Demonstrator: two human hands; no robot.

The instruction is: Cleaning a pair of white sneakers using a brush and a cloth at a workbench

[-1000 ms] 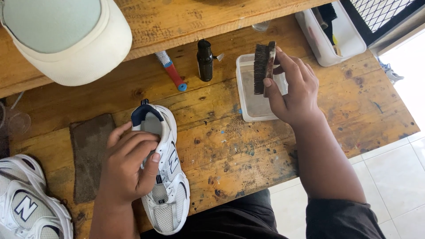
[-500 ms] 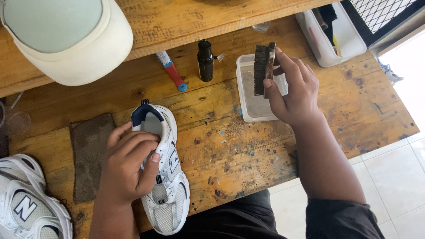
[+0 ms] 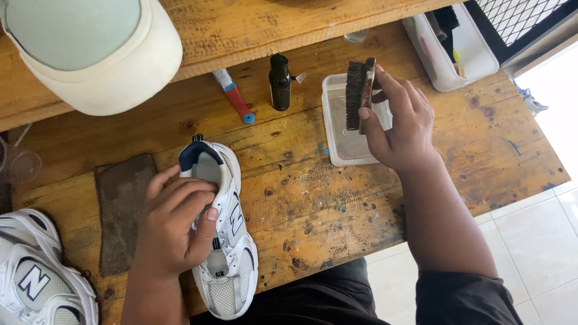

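My left hand (image 3: 176, 219) rests on a white and grey sneaker (image 3: 226, 253) with a dark blue heel collar, fingers curled over its opening, pressing it onto the wooden table (image 3: 289, 192). My right hand (image 3: 400, 123) grips a dark-bristled wooden brush (image 3: 358, 93) and holds it upright over a clear shallow plastic tray (image 3: 343, 153). The brush bristles face left.
A small black bottle (image 3: 279, 81) and a red and blue toothbrush (image 3: 235, 96) lie behind the sneaker. A brown cloth (image 3: 120, 204) lies left of it. Another white sneaker (image 3: 36, 277) sits at bottom left, a pale cap (image 3: 90, 51) on the upper shelf, a white bin (image 3: 448, 51) at top right.
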